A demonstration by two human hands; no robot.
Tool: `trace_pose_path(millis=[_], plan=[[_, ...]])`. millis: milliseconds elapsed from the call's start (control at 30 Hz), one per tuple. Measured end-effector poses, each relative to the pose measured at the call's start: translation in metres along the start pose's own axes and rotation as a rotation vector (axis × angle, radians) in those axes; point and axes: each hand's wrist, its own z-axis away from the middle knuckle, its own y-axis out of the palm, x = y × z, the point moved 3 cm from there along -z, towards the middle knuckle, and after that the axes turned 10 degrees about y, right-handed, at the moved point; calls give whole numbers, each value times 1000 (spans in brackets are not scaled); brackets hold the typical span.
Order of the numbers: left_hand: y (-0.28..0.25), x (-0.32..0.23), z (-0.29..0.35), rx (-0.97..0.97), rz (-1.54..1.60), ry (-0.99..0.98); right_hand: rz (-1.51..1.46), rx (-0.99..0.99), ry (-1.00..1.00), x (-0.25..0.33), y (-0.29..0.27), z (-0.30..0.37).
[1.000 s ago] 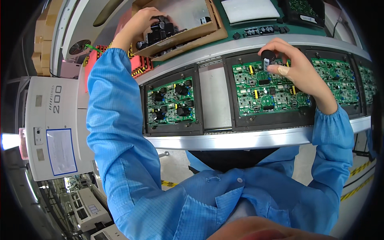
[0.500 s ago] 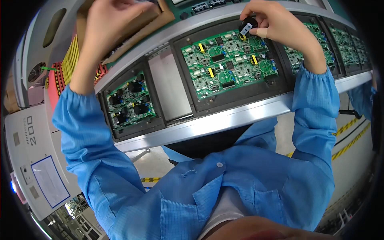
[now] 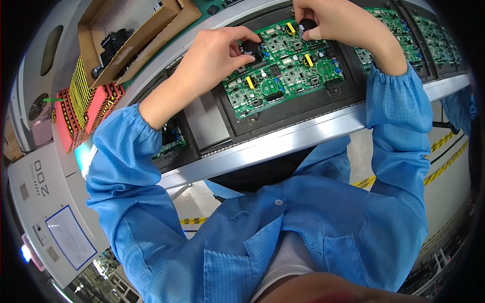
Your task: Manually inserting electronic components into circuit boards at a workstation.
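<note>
My left hand (image 3: pixel 214 54) grips a black cylindrical capacitor (image 3: pixel 249 49) between thumb and fingers, over the far left part of a green circuit board panel (image 3: pixel 293 76). My right hand (image 3: pixel 341 21) pinches a second black capacitor (image 3: pixel 306 27) at the panel's far edge. Whether either capacitor touches the board I cannot tell. Small parts, yellow components and round printed outlines show on the panel, which lies in a black carrier frame (image 3: pixel 283 117). Partly hidden under my left forearm is another carrier with a board (image 3: pixel 172 137) bearing black parts.
At the far left, a cardboard box (image 3: pixel 90 56) holds several black capacitors. Beside it lie pink-and-yellow striped pieces (image 3: pixel 81 108). A metal rail (image 3: pixel 262 144) runs along the near side. More framed boards (image 3: pixel 433 48) line the right, and a white machine (image 3: pixel 45 187) stands at the left.
My left hand has come from near the cardboard box to the panel, now visibly with a capacitor. My right hand has shifted slightly left, keeping its capacitor. The view has shifted a little.
</note>
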Motion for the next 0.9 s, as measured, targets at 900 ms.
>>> trace_pose_path(millis=[900], plan=[[-22, -7, 1, -56, -258, 333, 50, -282, -96, -33, 27, 10]])
